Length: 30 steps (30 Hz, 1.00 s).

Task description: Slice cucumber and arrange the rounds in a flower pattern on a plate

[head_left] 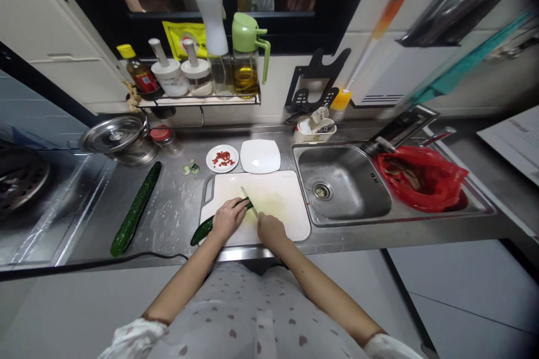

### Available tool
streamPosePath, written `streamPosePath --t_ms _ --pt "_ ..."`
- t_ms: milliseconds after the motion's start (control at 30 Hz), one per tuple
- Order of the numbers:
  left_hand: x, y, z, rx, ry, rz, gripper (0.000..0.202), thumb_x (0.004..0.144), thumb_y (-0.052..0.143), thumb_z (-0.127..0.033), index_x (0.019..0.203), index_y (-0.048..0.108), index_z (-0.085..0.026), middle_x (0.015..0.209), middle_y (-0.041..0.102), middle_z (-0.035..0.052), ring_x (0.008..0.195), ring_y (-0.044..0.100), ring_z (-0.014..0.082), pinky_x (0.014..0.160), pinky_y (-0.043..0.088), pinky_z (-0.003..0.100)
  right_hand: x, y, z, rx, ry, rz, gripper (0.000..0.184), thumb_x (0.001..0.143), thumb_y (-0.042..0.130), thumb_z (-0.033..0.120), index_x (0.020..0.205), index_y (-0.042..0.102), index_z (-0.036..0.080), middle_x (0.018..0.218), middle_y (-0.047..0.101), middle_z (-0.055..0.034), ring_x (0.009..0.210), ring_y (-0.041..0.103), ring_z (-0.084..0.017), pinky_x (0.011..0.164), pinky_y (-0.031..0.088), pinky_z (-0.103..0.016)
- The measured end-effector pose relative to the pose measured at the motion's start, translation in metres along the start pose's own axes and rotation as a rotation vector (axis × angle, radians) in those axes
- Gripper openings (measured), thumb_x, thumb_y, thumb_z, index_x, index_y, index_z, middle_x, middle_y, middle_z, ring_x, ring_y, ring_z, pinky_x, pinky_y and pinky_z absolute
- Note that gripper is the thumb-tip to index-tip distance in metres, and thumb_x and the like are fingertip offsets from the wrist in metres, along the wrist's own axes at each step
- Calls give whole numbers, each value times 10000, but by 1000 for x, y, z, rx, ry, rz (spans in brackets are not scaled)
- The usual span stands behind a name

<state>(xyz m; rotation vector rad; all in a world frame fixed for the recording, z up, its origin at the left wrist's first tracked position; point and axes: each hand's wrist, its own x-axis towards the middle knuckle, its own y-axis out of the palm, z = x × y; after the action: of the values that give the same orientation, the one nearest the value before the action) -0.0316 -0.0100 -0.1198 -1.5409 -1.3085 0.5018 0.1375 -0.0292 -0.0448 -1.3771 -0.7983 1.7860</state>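
A white cutting board (278, 202) lies on the steel counter in front of me. A dark green cucumber (201, 231) rests across its left front corner. My left hand (229, 217) is curled over the cucumber and holds it down. My right hand (270, 230) is closed on the handle of a knife (249, 201), whose blade points away from me and meets the cucumber's right end beside my left fingers.
A second whole cucumber (135, 210) lies left of the board. Behind the board are a small plate of chopped red pieces (222, 158), a bare white square plate (260, 156) and cucumber ends (190, 168). A sink (342, 185) with a red bag (421, 176) sits right, a pot (120, 137) left.
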Motion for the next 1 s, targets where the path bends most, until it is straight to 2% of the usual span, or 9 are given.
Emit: streamPosePath --t_ms 167,1000 --pt "0 0 0 -12 -3 5 294 933 522 -298 1196 652 -276 1141 664 37 996 615 179 881 522 319 -4 0 -2 8 4 18 285 946 346 140 1113 576 123 1012 685 -168 980 665 -248 771 469 -315" --pt "0 -1 -1 -30 -10 -1 289 930 526 -308 1188 653 -286 1146 658 38 1008 615 178 900 519 323 22 4 5 -3 -49 -48 318 931 329 126 1135 572 120 1024 694 -157 999 666 -242 803 488 -319"
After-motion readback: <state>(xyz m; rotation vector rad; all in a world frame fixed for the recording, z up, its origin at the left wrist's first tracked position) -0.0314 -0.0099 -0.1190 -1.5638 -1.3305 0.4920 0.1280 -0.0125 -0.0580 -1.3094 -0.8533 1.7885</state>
